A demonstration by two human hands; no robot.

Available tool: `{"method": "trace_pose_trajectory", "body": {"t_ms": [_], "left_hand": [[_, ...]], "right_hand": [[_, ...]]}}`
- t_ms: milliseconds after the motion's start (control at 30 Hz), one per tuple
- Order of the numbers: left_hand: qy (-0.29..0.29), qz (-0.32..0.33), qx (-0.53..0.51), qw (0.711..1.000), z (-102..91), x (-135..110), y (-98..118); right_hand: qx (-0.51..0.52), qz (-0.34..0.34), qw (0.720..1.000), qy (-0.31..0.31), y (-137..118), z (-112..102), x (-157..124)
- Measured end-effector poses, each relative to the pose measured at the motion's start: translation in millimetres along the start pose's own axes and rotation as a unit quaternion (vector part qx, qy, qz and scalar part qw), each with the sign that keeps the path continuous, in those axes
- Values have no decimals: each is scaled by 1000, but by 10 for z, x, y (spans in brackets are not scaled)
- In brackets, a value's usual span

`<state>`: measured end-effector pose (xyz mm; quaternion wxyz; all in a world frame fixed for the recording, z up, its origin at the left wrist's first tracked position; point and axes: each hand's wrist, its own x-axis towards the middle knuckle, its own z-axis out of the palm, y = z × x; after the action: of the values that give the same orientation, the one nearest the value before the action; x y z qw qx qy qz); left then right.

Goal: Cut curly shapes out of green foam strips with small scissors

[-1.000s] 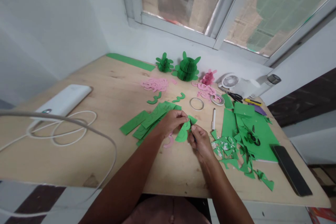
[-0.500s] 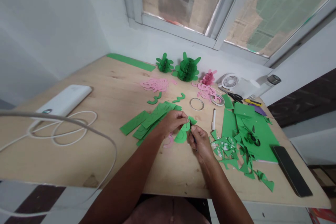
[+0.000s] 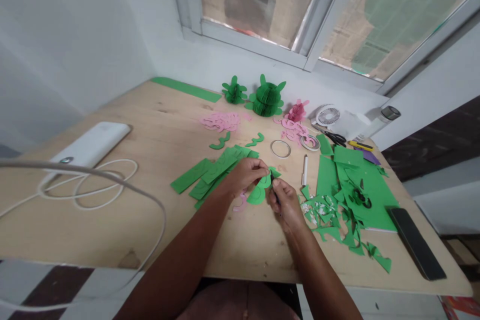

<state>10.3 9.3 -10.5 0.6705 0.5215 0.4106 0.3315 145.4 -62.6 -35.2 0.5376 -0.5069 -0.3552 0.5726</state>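
My left hand (image 3: 251, 172) pinches a green paper piece (image 3: 257, 195) with curved edges and drawn outlines, held just above the table. In my right hand (image 3: 285, 199) is a slim dark pointed tool (image 3: 275, 193), its tip against the paper's right side; the fingers hide most of it, so its exact kind is unclear. Under my left wrist lie green paper strips (image 3: 202, 175) with curved outlines. A pink paper cut-out (image 3: 240, 202) lies partly hidden below my left hand. Two wavy green cut-outs (image 3: 220, 141) rest beyond the strips.
Green scraps (image 3: 326, 212), green sheets (image 3: 378, 200) and a black phone (image 3: 416, 242) lie right. A white pen (image 3: 305, 171), tape rings (image 3: 280, 148), pink cut-outs (image 3: 221, 121) and folded green paper figures (image 3: 267, 99) are farther back. A white power bank (image 3: 93, 144) with cable sits left.
Both hands stay in nearly the same place. The right hand and its tool have shifted very slightly against the green paper; the view has moved a little.
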Motion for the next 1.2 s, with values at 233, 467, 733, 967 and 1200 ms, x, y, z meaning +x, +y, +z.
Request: {"method": "trace_pose_trajectory", "body": {"t_ms": [233,467,733,967,1200], "left_hand": [[-10,-12,9,1000,-36,28,-45],[-19,-19,7,1000,-34,29,-42],[-15,-31,19,999,-29,21,-23],[-11,-12,6,1000,-28,28,-35],[-26,-35,10,999,-43,18,-25]], "right_hand": [[-3,3,1000,-2,-2,-5,-3],[-13,2,1000,3,-6,-5,-2],[-7,-2,1000,12,9,3,5],[4,-4,1000,6,34,-21,17],[-8,-5,1000,11,21,-13,13]]}}
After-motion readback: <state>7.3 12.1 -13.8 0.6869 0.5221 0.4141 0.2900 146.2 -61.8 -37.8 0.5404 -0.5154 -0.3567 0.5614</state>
